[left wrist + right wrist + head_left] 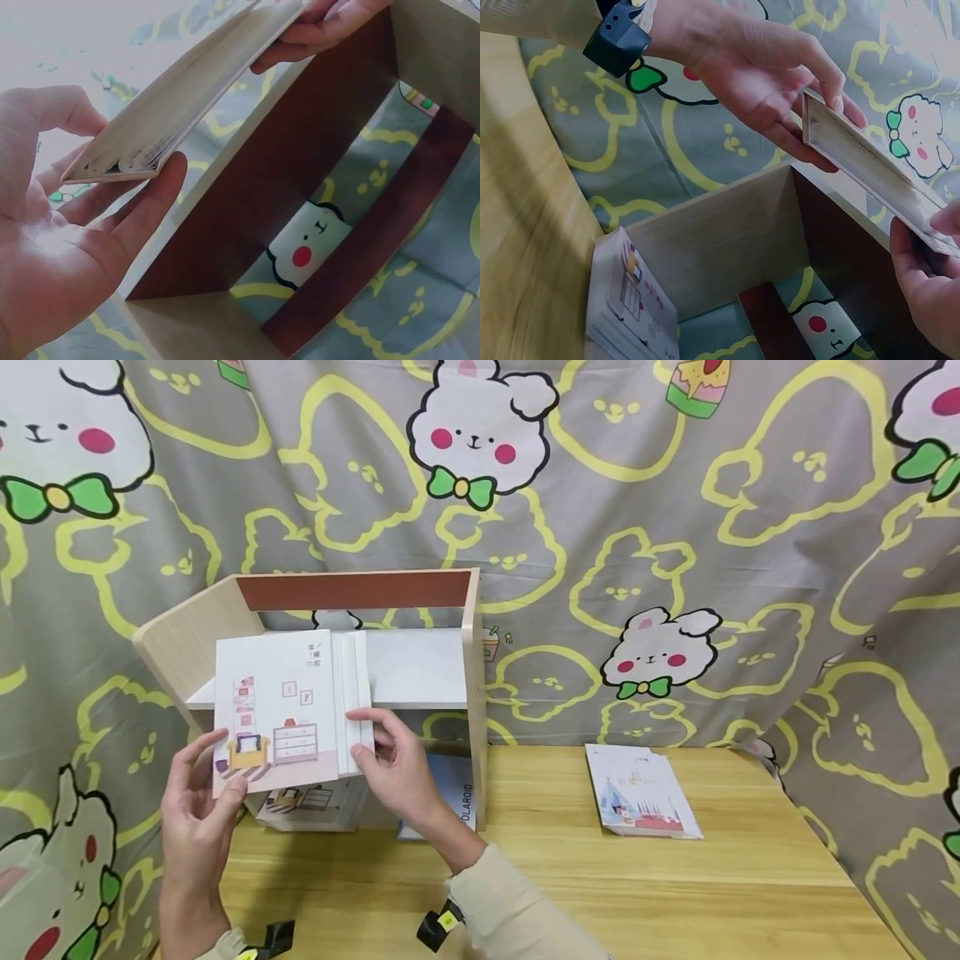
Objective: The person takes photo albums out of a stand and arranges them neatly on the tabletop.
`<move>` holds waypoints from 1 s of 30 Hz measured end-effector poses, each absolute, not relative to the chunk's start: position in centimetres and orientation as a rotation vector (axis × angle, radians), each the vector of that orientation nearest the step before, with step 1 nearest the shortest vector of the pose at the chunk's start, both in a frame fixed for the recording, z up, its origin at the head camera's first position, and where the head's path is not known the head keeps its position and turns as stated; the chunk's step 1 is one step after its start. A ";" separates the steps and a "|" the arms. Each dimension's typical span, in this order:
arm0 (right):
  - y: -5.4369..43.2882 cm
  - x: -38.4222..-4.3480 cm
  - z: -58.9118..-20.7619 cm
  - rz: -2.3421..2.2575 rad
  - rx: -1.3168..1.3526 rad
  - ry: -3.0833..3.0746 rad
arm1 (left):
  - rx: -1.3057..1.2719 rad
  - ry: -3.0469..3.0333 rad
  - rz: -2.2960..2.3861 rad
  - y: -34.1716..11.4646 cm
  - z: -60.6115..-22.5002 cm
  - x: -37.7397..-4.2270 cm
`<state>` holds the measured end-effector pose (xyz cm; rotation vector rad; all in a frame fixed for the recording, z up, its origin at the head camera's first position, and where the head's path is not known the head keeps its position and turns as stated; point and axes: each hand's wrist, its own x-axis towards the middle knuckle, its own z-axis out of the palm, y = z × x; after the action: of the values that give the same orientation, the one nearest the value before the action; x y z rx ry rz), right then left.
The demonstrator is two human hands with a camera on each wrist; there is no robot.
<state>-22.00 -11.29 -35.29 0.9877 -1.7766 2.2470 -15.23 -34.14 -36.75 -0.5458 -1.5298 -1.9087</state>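
Observation:
A white book [273, 693] with an armchair and a dresser drawn on its cover is held up in front of a wooden desktop bookshelf [472, 693]. My left hand [197, 814] pinches its lower left corner, thumb on the cover side and fingers behind. At the other side, my right hand [401, 768] grips the right edge between thumb and fingers. In the left wrist view the page edges of the book [172, 112] show between its covers. The right wrist view shows both hands holding opposite ends of the book [877, 165].
In the shelf's lower compartment stand a similar illustrated book [322, 806] and a blue book [453, 777] with partly hidden lettering. Another illustrated book [637, 785] lies on the wooden table [540, 860] to the right. A patterned curtain [585, 568] hangs close behind the shelf.

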 end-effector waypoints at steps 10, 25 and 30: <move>-10.7 -22.1 -35.3 2.248 0.945 -1.738 | -0.543 -1.587 -1.832 -33.5 -36.0 -14.7; -9.1 -22.2 -35.3 2.195 0.925 -1.762 | -0.393 -1.750 -1.719 -32.6 -35.2 -14.3; -8.7 -22.0 -35.1 2.166 0.939 -1.777 | -0.354 -1.766 -1.706 -32.2 -35.2 -14.0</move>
<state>-22.03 -8.69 -35.12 0.9385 -1.7773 2.1661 -14.02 -32.21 -35.25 -0.3536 -1.7658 -1.7056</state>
